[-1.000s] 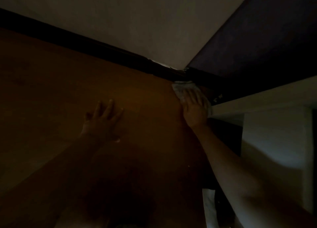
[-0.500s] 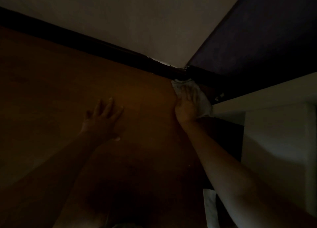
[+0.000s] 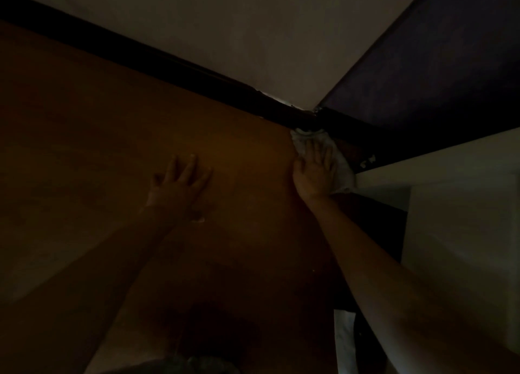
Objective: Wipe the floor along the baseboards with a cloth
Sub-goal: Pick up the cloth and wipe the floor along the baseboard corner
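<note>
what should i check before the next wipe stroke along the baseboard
1. Right hand flat on the cloth: ok.
2. Cloth reaches the corner where the baseboard turns: ok.
3. Left hand braced flat on the floor: ok.
4. White furniture right beside the cloth, little room that way: not ok.
5. Floor along the left baseboard free of things: ok.
6. Dust left in the corner: cannot tell, too dark.

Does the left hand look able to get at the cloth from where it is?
Probably yes. The left hand rests flat on bare floor, with nothing between it and the cloth; only the right hand pressing on it covers part.
</note>
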